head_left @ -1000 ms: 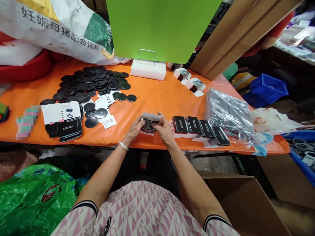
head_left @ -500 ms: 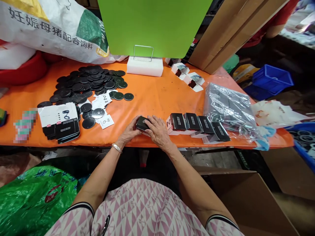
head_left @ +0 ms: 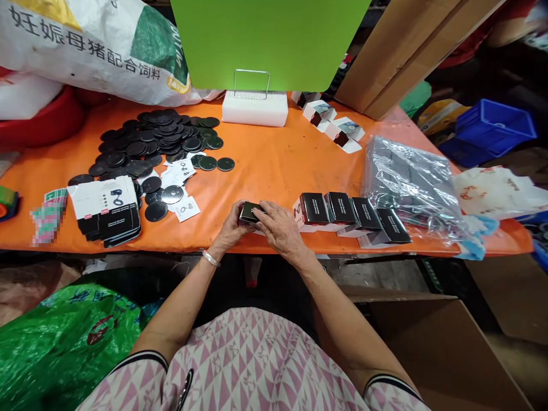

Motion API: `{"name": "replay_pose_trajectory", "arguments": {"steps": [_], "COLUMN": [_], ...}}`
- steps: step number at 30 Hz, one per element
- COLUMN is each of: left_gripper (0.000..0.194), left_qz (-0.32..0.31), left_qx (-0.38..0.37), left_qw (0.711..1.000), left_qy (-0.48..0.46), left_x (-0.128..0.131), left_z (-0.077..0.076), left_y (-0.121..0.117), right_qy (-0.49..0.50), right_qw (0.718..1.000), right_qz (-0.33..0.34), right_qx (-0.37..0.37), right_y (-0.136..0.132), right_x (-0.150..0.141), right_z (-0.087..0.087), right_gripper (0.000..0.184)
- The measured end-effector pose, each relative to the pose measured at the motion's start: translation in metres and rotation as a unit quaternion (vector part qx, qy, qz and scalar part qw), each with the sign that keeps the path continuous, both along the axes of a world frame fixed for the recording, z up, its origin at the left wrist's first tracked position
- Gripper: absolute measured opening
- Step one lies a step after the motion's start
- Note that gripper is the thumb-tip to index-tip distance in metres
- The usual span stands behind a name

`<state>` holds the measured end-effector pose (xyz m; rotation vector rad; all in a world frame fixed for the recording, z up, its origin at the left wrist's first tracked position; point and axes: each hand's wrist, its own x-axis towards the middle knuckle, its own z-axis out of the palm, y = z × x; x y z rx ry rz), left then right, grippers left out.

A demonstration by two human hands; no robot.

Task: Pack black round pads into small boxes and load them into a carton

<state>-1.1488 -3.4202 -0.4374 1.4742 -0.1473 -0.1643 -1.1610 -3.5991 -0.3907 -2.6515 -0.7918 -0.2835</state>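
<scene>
Both my hands are together at the table's front edge, holding a small black box (head_left: 249, 213). My left hand (head_left: 231, 226) cups its left side, and the fingers of my right hand (head_left: 279, 229) lie over its right end. Just right of my right hand stands a row of several black-and-white boxes (head_left: 338, 209). Left of my hands lie a heap of flat black discs (head_left: 149, 140) and a stack of black-and-white packaging sleeves (head_left: 105, 210).
The orange table covering (head_left: 265, 142) also holds a plastic bag of dark items (head_left: 409, 188) and a white foam block with a wire stand (head_left: 254, 108) before a green board (head_left: 269, 40). A blue crate (head_left: 494, 127) sits beyond the right edge.
The white-sleeved piece raised between my hands has gone; a black box now sits low between them. My hands have come closer to the table, and the view has tilted slightly.
</scene>
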Motion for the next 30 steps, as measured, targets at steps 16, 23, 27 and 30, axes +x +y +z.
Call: {"name": "replay_pose_trajectory", "arguments": {"steps": [16,23,27,30], "left_gripper": [0.073,0.073,0.075,0.069], "left_qz": [0.007,-0.083,-0.137,-0.042], "left_qx": [0.026,0.054,0.084,0.159], "left_qw": [1.0,0.995,0.987,0.983], "left_qy": [0.006,0.017,-0.017,-0.076], "left_x": [0.005,0.036,0.065,0.068], "left_z": [0.003,0.02,0.02,0.014], "left_y": [0.003,-0.009,-0.046,-0.067], "right_qy": [-0.035,-0.069,-0.128,-0.191], "right_qw": [0.998,0.993,0.985,0.963], "right_qz": [0.006,-0.08,-0.118,-0.187], "right_qx": [0.06,0.045,0.006,0.021], "right_y": [0.002,-0.009,-0.041,-0.087], "right_x": [0.0,-0.008,-0.018,-0.031], "right_z": [-0.011,-0.006,0.009,0.024], "right_gripper": [0.031,0.032,0.027,0.026]}}
